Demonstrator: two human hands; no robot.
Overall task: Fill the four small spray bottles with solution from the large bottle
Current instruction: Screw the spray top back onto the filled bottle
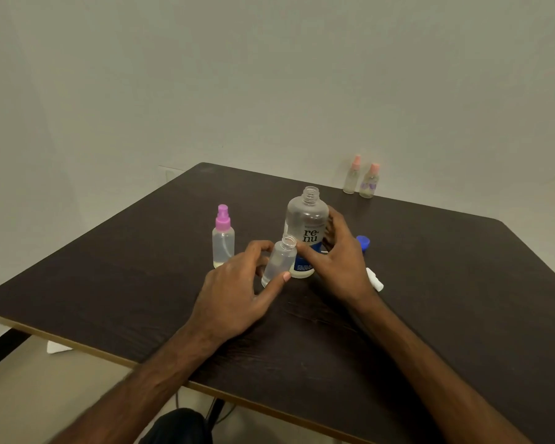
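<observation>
Head: uncapped small bottle (279, 261) inside left hand (234, 293) grip.

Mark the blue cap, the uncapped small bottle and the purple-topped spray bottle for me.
blue cap (363, 242): head view, its side wall.
uncapped small bottle (282, 261): head view, clear body.
purple-topped spray bottle (223, 243): head view, clear body.
</observation>
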